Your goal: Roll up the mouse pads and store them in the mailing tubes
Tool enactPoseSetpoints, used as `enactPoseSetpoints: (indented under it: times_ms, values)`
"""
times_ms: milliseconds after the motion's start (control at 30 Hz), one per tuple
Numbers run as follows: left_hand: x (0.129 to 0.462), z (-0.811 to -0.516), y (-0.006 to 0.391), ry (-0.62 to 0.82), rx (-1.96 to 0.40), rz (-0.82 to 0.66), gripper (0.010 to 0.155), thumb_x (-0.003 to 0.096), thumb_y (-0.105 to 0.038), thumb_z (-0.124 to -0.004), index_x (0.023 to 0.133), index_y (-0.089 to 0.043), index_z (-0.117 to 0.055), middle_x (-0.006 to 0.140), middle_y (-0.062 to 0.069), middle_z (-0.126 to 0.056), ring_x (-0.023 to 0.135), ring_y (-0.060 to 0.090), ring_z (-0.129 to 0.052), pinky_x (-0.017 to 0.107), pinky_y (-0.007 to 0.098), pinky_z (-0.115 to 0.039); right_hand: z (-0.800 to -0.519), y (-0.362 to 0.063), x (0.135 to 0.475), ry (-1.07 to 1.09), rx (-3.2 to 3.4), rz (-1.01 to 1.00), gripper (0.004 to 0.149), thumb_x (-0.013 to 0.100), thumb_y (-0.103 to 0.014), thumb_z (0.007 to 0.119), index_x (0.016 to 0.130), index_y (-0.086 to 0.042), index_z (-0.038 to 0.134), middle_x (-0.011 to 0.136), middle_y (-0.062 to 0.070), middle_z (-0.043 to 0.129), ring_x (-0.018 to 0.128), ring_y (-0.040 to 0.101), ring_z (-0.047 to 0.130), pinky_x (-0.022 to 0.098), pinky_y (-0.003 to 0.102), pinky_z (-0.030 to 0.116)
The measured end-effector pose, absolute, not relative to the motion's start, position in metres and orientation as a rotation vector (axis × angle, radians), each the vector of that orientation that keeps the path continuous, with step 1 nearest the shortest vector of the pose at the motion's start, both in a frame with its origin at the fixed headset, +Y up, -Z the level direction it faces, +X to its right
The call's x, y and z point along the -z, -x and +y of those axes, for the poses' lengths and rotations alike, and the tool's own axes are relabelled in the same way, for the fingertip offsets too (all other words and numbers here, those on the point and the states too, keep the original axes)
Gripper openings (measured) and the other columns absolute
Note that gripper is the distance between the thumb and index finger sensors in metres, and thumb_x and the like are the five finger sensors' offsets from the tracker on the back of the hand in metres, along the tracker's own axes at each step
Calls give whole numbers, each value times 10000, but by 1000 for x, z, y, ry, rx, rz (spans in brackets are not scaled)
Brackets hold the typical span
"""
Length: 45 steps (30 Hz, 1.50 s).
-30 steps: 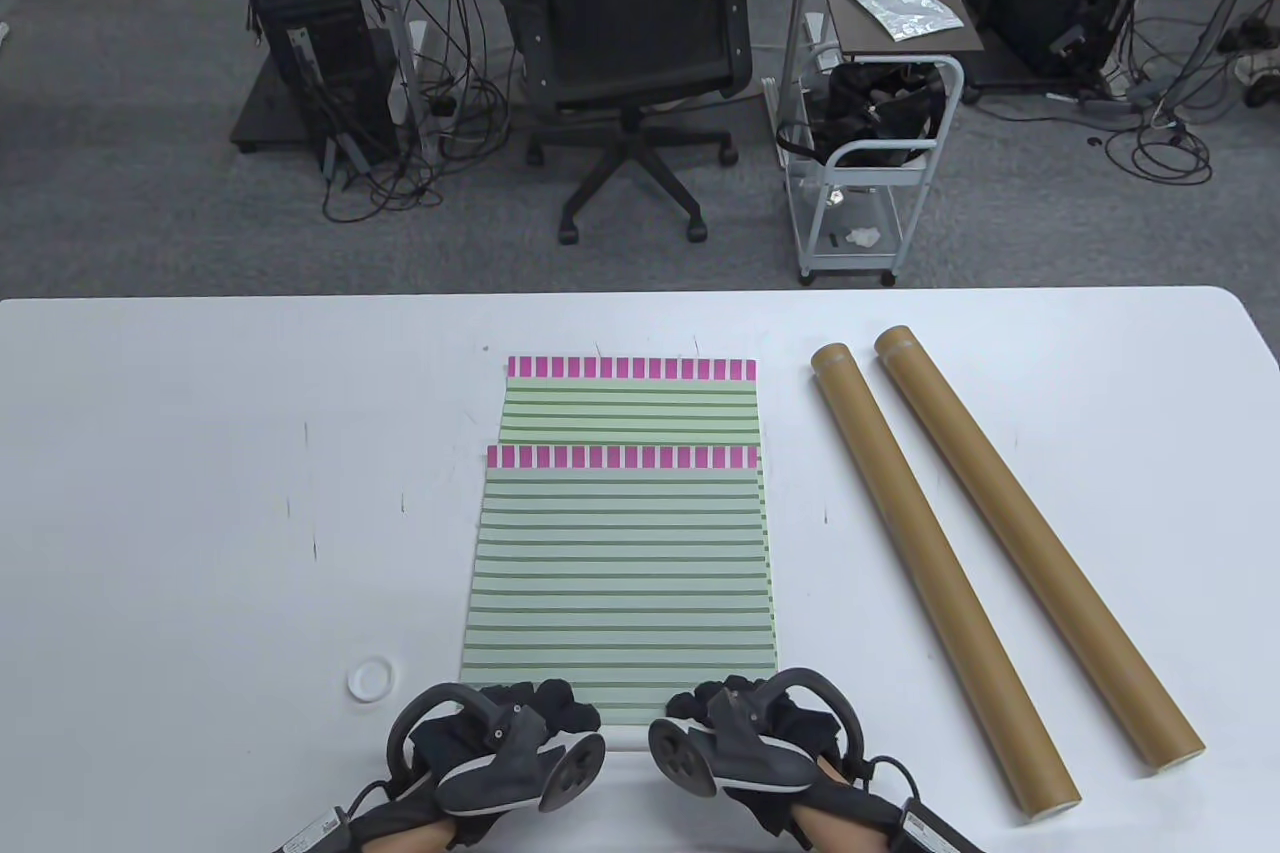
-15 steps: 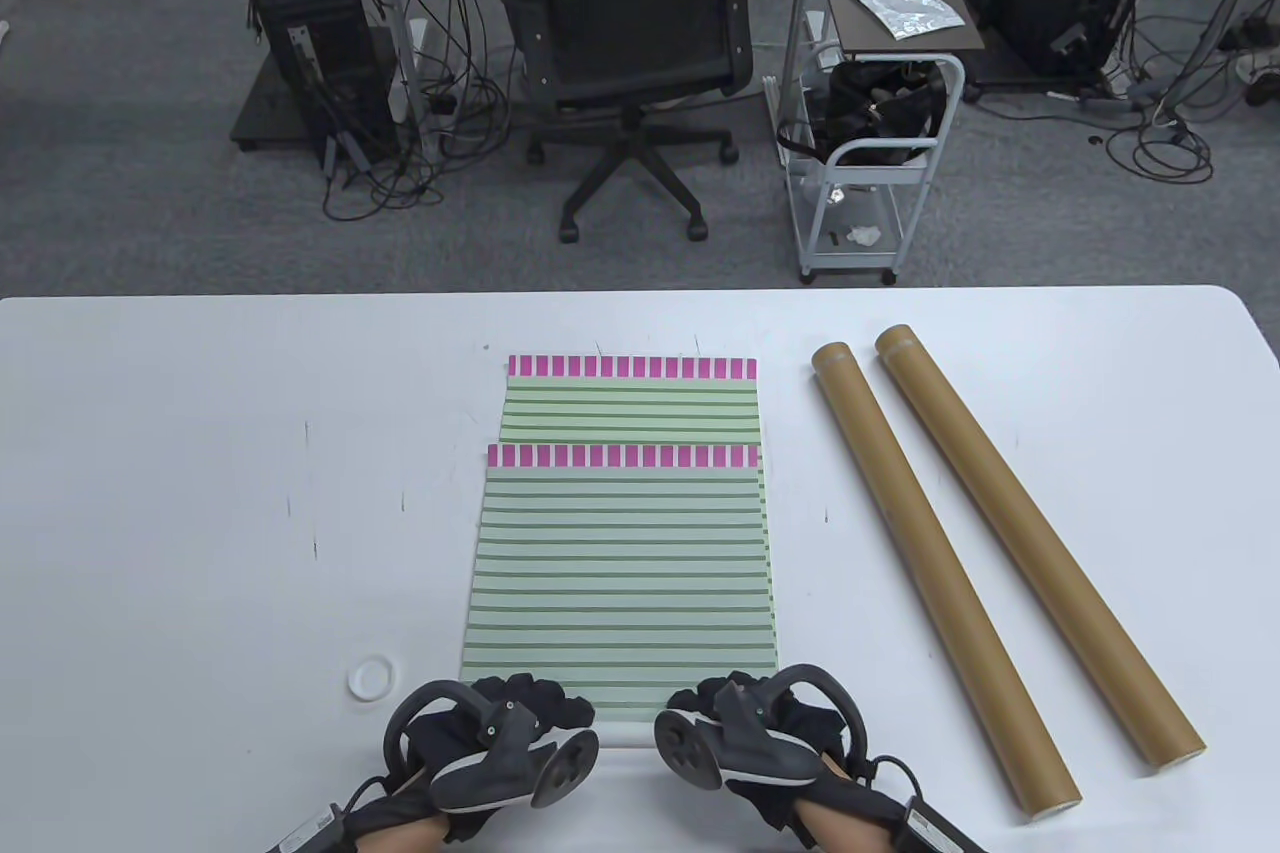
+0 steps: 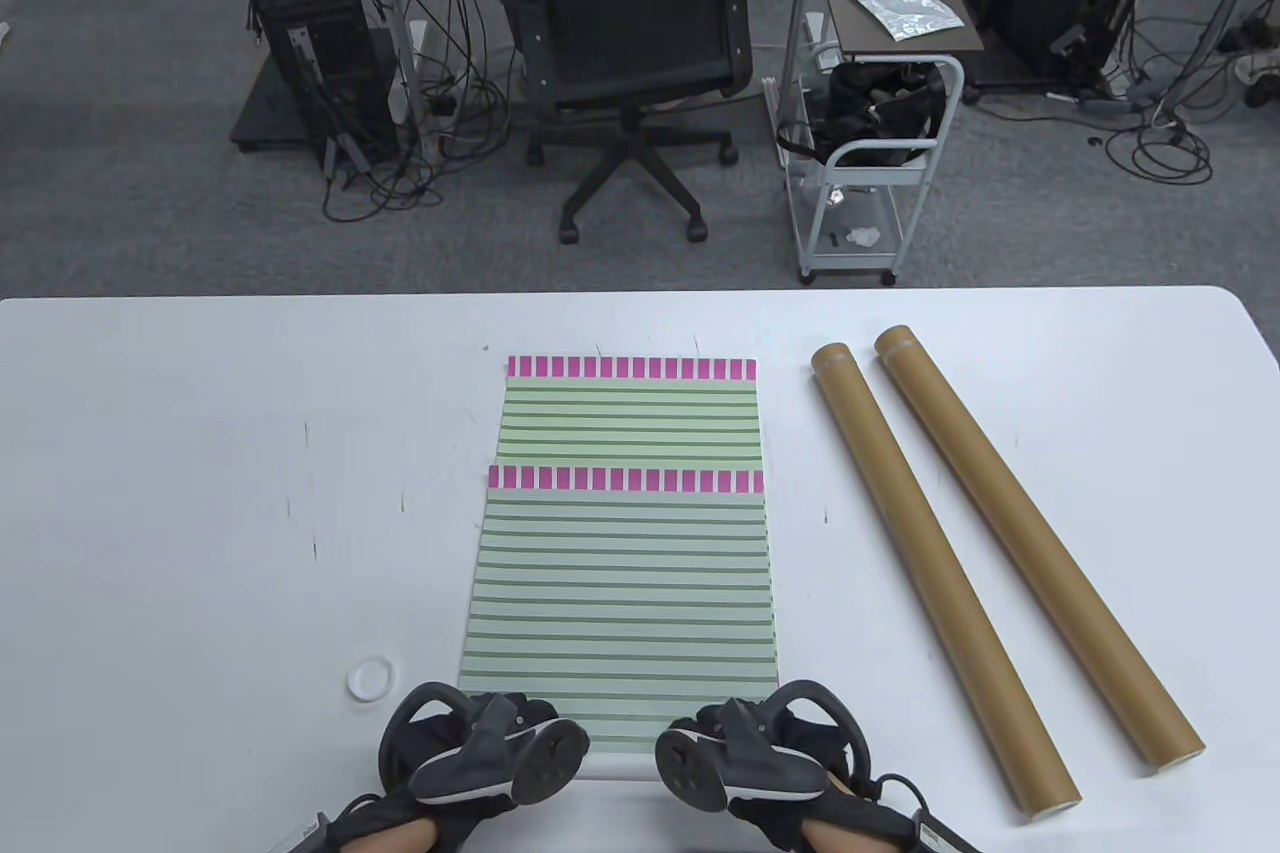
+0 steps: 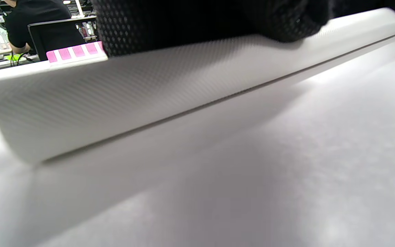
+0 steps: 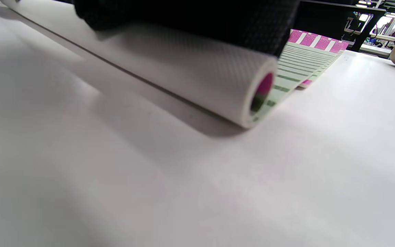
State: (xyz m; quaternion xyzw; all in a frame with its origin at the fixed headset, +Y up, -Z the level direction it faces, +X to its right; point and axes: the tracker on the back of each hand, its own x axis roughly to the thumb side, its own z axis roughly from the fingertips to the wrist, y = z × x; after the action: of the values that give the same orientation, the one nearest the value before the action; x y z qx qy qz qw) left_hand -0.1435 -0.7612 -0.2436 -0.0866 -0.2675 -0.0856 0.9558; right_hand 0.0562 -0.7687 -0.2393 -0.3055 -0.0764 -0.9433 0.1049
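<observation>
Mouse pads, two, green-striped with pink-checked far ends, lie stacked mid-table. Upper mouse pad (image 3: 620, 593) sits nearer the person than the lower mouse pad (image 3: 630, 413), whose far strip shows beyond it. White cap ring (image 3: 370, 679) lies left of the upper pad's near corner. Left hand (image 3: 480, 753) rests on the rolled near edge (image 4: 149, 96), fingers curled over its top. Right hand (image 3: 750, 753) does likewise at the roll's right end; right wrist view shows the roll's open end (image 5: 261, 92), pink inside. Right of the pads, two brown mailing tubes (image 3: 940, 573) (image 3: 1035, 543) lie side by side, apart, untouched.
</observation>
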Motion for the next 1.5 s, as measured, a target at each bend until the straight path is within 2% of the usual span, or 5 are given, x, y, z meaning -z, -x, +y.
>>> enactPoseSetpoints:
  times_ms: [133, 400, 633, 1300, 1500]
  values:
    - [249, -761, 143, 192, 177, -506, 424, 399, -427, -703, 816, -437, -781, 747, -176, -924, 638, 62, -980, 500, 194, -874, -771, -57, 238, 940, 2786, -169, 601, 441, -310, 616, 972, -283, 334, 957, -4, 553, 608, 183, 868, 476, 308, 802]
    - [234, -760, 136, 146, 303, -605, 453, 431, -406, -685, 869, -509, -637, 1004, -216, -607, 808, 52, -876, 616, 243, -836, -771, -53, 241, 954, 2811, -201, 471, 431, -279, 666, 893, -340, 598, 839, -65, 756, 615, 208, 873, 482, 323, 796]
    - [225, -758, 125, 17, 398, -606, 470, 350, -509, -770, 815, -441, -754, 806, -185, -862, 649, 47, -950, 531, 214, -863, -771, -54, 244, 959, 2858, -195, 458, 425, -278, 687, 879, -323, 639, 818, -45, 773, 607, 209, 873, 478, 328, 797]
    - [234, -761, 129, 114, 326, -517, 590, 346, -565, -740, 909, -396, -686, 951, -134, -774, 853, 132, -871, 651, 293, -811, -773, -50, 239, 916, 2717, 26, 490, 402, -306, 671, 887, -244, 705, 784, -17, 852, 611, 176, 920, 496, 333, 810]
    - [233, -756, 126, 37, 389, -528, 501, 354, -529, -746, 840, -410, -771, 781, -174, -927, 658, 61, -1006, 447, 162, -884, -767, -52, 247, 905, 2767, -97, 476, 382, -302, 685, 851, -260, 751, 733, -35, 893, 556, 156, 949, 455, 308, 830]
